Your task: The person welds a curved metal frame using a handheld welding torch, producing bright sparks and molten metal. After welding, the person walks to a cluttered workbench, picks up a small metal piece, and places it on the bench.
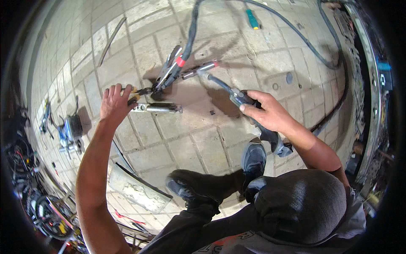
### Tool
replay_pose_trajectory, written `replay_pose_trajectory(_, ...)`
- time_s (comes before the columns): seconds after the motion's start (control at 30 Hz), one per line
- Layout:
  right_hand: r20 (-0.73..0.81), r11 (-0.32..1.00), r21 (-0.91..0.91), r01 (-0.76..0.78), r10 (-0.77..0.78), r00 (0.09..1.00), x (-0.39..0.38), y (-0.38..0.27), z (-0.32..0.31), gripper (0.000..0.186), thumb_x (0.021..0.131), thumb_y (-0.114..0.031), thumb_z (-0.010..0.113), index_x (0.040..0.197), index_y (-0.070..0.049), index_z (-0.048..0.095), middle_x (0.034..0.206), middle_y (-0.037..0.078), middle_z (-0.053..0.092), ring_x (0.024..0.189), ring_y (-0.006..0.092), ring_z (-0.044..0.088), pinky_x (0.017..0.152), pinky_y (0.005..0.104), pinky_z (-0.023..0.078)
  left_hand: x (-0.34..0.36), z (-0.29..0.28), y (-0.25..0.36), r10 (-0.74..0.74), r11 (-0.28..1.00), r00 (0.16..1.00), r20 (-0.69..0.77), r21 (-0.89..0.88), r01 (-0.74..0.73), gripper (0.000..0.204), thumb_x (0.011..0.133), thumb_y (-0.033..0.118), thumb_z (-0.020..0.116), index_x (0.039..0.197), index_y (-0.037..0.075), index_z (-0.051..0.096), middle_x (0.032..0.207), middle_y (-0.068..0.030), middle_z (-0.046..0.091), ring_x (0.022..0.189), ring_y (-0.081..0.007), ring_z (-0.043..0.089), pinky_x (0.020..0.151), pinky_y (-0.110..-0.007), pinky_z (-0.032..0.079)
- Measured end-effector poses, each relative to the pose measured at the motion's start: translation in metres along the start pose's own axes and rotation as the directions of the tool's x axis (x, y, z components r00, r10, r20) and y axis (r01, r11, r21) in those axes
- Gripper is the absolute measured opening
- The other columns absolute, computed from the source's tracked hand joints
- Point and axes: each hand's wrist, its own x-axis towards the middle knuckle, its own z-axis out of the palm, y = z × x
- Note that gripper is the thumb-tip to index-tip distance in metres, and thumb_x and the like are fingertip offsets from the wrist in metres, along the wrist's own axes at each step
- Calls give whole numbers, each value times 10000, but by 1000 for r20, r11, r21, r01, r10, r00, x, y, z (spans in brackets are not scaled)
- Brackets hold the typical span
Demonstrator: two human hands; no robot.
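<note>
My left hand [115,100] is closed around the yellow-and-black handles of pliers [144,91]. Their jaws meet the dark lower end of a metal clamp [169,67], which is fixed to a thick cable with a red band. What exactly the jaws grip is hard to make out. My right hand [270,111] wraps the grip of a welding torch [241,98], its bent neck pointing left. Close to the torch tip lies a metal rod or tube [198,70] with a reddish end. Below the pliers is a shiny metal tube [160,108], lying on the paving.
A green screwdriver [252,20] and a thin metal strip [112,41] lie farther off on the paving [207,148]. Dark cable [338,63] loops around the right side. At left are a boxy device [73,128] and a tangle of parts [46,211]. A pale sheet [137,188] lies near my shoes [182,184].
</note>
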Motion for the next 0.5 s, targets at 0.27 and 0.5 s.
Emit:
replay_pose_trajectory(0.27,79,991,-61,120,-115,990,35,-56,6,296,853,-245,612,990,14,564,687,142,542,613,217,513,596,350,422,-6,1,6,-21,999,999,-38,-26,20,519,699,408,743,1103,143,552,956,-65,507,949,-246,502,804,-391,413)
replay_pose_trajectory(0.5,160,921,-178,347,-321,933,66,-81,21,251,856,-220,579,976,1,580,709,174,569,623,280,568,604,401,442,-4,-11,5,3,1000,1000,-7,29,-3,504,667,363,769,1078,148,573,957,-76,495,957,-245,484,811,-378,396)
